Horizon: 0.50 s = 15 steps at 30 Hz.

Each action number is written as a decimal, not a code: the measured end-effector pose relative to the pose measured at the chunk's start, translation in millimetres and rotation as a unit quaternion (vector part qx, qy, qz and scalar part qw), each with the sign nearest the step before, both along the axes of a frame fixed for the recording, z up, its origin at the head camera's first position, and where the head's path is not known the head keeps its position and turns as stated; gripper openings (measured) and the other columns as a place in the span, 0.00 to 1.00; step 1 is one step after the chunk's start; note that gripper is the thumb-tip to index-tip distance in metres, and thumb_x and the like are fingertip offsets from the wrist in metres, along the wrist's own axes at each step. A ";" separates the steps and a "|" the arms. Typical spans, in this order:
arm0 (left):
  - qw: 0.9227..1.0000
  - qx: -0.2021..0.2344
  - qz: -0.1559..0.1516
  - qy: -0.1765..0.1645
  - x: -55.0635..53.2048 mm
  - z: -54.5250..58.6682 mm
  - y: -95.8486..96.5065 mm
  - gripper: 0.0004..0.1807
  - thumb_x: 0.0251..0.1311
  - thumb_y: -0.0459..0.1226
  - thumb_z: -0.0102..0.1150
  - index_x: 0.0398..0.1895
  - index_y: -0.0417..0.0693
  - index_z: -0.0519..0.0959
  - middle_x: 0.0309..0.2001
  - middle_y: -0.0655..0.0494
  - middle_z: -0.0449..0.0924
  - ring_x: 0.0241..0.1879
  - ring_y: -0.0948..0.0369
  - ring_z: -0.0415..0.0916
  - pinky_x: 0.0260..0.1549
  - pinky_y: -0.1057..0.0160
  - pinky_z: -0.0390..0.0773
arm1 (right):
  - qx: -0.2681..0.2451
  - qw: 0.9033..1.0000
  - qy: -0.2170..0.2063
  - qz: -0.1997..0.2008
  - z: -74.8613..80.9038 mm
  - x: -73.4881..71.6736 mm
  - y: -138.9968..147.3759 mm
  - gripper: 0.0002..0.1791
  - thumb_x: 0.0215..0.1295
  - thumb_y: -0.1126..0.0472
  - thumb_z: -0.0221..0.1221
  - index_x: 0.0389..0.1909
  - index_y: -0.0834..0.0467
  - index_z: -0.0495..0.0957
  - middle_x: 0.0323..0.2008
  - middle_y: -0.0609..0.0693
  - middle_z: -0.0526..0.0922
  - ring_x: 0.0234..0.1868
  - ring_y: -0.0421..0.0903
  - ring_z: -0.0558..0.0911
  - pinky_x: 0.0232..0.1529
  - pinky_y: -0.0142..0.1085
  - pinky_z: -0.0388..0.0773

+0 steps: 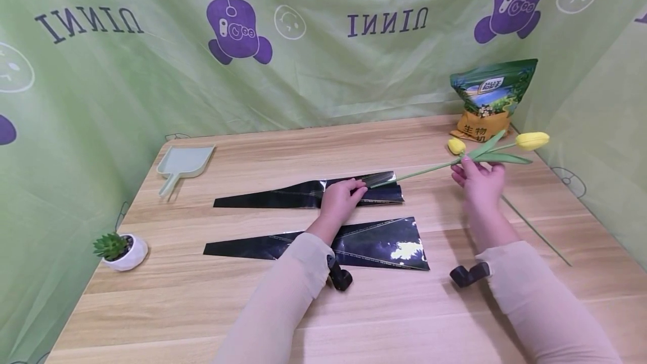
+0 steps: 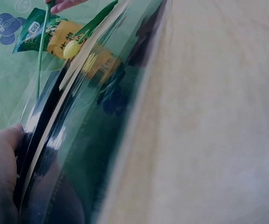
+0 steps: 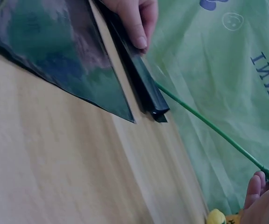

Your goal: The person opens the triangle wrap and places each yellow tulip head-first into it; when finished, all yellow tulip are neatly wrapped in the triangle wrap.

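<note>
My right hand (image 1: 482, 178) pinches an artificial yellow tulip (image 1: 531, 140) by its green stem, near the leaves. The stem slants left, its lower end at the wide end of a shiny black flower sleeve (image 1: 283, 198). On that sleeve, close to its wide end, my left hand (image 1: 340, 201) grips the upper film with thumb and fingers. Nearer to me lies a second black flower sleeve (image 1: 381, 243), flat, with clear film. Another yellow tulip (image 1: 456, 146) rests on the table behind my right hand, its stem running toward the right front.
A green and yellow printed bag (image 1: 487, 100) stands at the back right. At the left are a pale green dustpan (image 1: 186, 160) and a small succulent in a white pot (image 1: 128, 253). A green printed curtain (image 1: 323, 89) surrounds the wooden table (image 1: 202, 308).
</note>
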<state>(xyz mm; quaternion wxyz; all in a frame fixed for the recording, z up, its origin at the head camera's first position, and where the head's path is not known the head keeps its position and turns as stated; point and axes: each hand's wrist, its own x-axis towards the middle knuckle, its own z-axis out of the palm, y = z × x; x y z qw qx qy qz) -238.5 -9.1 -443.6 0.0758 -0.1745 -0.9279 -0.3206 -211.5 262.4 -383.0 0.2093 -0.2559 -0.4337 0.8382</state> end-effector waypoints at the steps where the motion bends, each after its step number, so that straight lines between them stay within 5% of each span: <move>1: 1.000 0.000 0.000 0.001 -0.1 -0.2 0.1 0.14 0.67 0.46 0.59 0.49 0.54 0.86 0.53 0.56 0.84 0.57 0.59 0.80 0.58 0.60 0.78 | 0.001 1.000 0.000 0.004 -1.2 0.2 -2.3 0.23 0.63 0.72 0.60 0.48 0.50 0.60 0.33 0.51 0.80 0.23 0.43 0.84 0.27 0.30 0.85; 15: 1.000 0.006 0.003 0.004 1.0 0.3 -0.2 0.13 0.67 0.46 0.59 0.49 0.55 0.86 0.54 0.56 0.84 0.57 0.59 0.80 0.59 0.60 0.78 | 0.038 0.996 -0.047 0.066 -17.2 1.3 -34.3 0.28 0.65 0.71 0.59 0.60 0.52 0.60 0.35 0.48 0.80 0.25 0.40 0.85 0.33 0.30 0.86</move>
